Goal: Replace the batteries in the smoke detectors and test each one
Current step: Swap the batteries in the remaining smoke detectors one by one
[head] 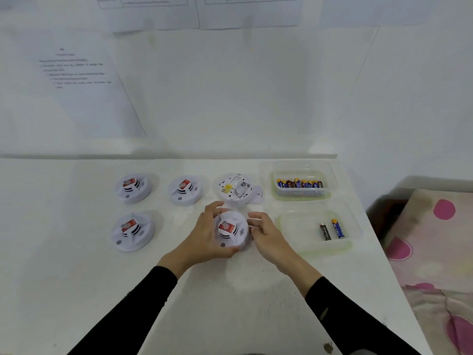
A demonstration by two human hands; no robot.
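Note:
A white smoke detector [231,230] with a red label sits on the table between my hands. My left hand [206,233] curls around its left side, thumb at its front rim. My right hand [265,233] is at its right edge, fingers bent toward it; whether they touch it is unclear. Behind it lies an overturned detector [234,188] with its battery bay showing and its cover [257,194] beside it. Three more detectors stand face up: back left [131,188], back middle [184,190] and front left [131,231].
A clear tub [300,187] at the back right holds several batteries. A second clear tub [317,233] in front of it holds two batteries [331,229]. The table's right edge runs beside a pink patterned cloth [435,242]. Papers hang on the wall behind.

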